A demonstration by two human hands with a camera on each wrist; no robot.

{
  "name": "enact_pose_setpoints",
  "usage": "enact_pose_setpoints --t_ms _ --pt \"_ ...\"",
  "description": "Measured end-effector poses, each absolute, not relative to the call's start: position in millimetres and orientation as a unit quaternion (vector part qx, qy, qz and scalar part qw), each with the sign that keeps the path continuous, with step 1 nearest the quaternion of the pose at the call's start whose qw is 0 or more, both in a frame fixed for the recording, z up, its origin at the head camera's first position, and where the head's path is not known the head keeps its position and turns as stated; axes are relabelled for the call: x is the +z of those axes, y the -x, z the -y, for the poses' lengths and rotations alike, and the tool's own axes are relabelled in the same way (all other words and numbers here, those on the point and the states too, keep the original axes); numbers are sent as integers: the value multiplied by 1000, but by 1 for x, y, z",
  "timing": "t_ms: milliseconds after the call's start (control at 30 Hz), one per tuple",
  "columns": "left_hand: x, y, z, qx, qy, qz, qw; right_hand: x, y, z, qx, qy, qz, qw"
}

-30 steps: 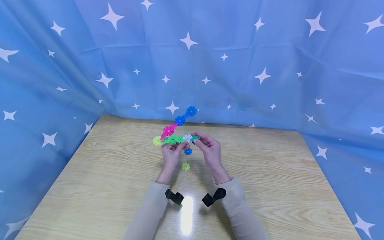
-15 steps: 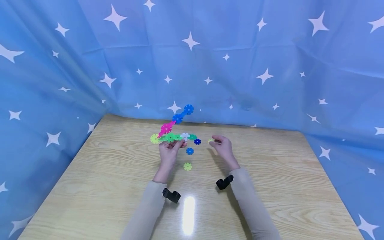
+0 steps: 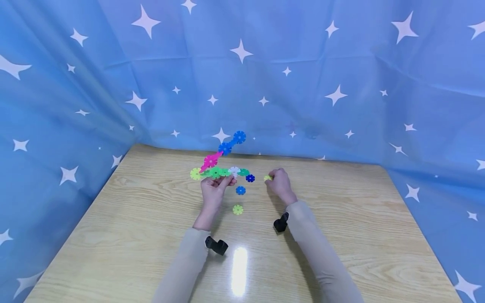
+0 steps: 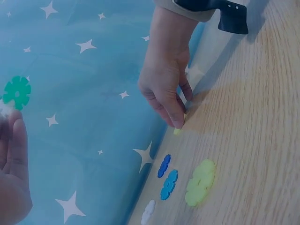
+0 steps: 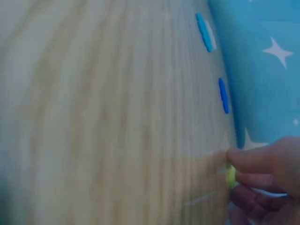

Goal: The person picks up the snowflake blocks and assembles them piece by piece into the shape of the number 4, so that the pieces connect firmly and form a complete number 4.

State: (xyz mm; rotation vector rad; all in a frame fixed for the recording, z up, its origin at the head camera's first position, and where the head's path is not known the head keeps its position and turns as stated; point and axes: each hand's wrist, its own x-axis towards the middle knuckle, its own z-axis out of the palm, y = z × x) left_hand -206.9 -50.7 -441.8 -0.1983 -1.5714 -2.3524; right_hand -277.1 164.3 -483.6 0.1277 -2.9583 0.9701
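Observation:
My left hand pinches a chain of plastic snowflake discs near its white disc. The chain goes from a yellow-green end through green, with a pink and blue branch rising to the back; a teal-green disc sits at the right end. Over to the right, my right hand has its thumb and fingers round a yellow snowflake disc at the tabletop. Between the hands lie a dark blue disc, a lighter blue disc and a yellow-green disc.
The wooden table ends at the back against a blue curtain with white stars. In the left wrist view, a loose white disc lies beside the blue ones. Black wrist cameras sit on both sleeves.
My right hand has left the chain's right end and moved right to the yellow disc, its fingers now lower around it. The dark blue disc came into sight. My left hand keeps the chain.

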Motion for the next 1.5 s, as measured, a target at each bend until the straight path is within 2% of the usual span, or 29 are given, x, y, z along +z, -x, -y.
enact_pose_setpoints --t_ms 300,567,767,900,1167,1500 --pt "-441 206 48 -827 74 537 147 -480 275 -169 352 -12 936 3" --pt "-441 205 48 -828 75 536 148 -484 255 -166 472 -34 879 58" --pt "-442 205 48 -828 84 533 151 -451 227 -150 636 -21 769 59" --pt "-441 204 48 -828 81 533 151 -433 212 -138 691 -43 715 93" --pt "-443 204 47 -827 81 535 151 -423 202 -126 700 -93 688 167" --pt "-442 202 47 -815 85 553 150 -419 202 -124 700 -104 689 158"
